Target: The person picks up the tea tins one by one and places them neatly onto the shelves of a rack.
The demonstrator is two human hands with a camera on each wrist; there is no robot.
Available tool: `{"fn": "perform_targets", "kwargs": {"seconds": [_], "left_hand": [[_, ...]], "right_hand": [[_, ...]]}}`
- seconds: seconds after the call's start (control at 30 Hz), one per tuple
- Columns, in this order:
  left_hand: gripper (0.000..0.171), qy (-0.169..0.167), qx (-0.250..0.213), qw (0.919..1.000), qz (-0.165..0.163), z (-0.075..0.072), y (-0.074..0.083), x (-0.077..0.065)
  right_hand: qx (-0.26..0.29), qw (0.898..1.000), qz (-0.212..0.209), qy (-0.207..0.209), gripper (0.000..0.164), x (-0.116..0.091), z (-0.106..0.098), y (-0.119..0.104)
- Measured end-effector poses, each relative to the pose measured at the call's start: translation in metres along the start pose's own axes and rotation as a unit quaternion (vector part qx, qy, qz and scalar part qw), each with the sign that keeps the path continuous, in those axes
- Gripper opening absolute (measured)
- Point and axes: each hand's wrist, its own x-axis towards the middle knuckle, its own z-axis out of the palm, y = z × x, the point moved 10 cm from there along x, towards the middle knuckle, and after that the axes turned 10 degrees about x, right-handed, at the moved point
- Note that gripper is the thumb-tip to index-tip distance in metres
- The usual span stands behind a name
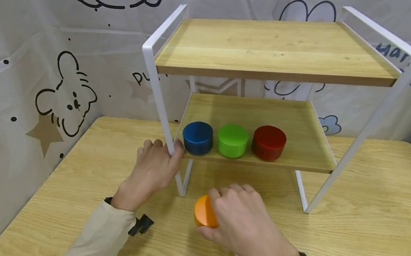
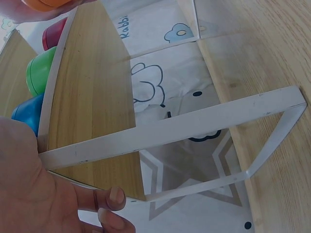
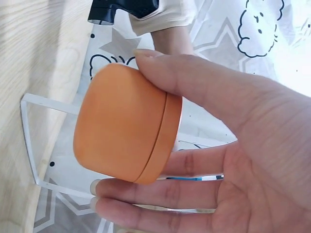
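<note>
My right hand (image 1: 247,221) holds a round orange lidded jar (image 3: 119,124) in front of the two-tier shelf, below its lower board. In the right wrist view the thumb lies on one side of the jar and fingers on the other. My left hand (image 1: 154,165) grips the white metal frame (image 2: 160,128) of the shelf at its left front post, level with the lower board (image 1: 300,121). On that board stand a blue jar (image 1: 197,138), a green jar (image 1: 232,140) and a dark red jar (image 1: 268,143), in a row along the front edge.
The shelf's upper wooden board (image 1: 279,50) sits above the jars between raised white side rails. A wooden table (image 1: 376,229) carries the shelf. Behind it hangs a pale curtain (image 1: 15,69) with cartoon drawings.
</note>
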Motion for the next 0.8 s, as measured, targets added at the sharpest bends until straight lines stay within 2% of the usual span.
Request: {"fn": "perform_targets", "kwargs": {"seconds": [0.17, 0.47, 0.7, 0.8], "left_hand": [[0.056, -0.008, 0.000, 1.0000, -0.004, 0.001, -0.001, -0.001], [0.055, -0.004, 0.016, 0.9999, -0.003, -0.002, 0.002, 0.001], [0.056, 0.010, 0.021, 0.9997, -0.008, -0.005, -0.001, 0.001], [0.057, 0.004, 0.027, 0.9996, -0.009, -0.003, 0.000, 0.001]], "right_hand": [[0.002, 1.000, 0.006, 0.013, 0.056, -0.002, -0.010, 0.003], [0.022, 0.999, 0.042, 0.013, 0.056, -0.010, -0.021, 0.022], [0.028, 0.998, 0.052, 0.019, 0.052, -0.021, -0.035, 0.044], [0.035, 0.998, 0.052, 0.022, 0.055, -0.030, -0.043, 0.057]]}}
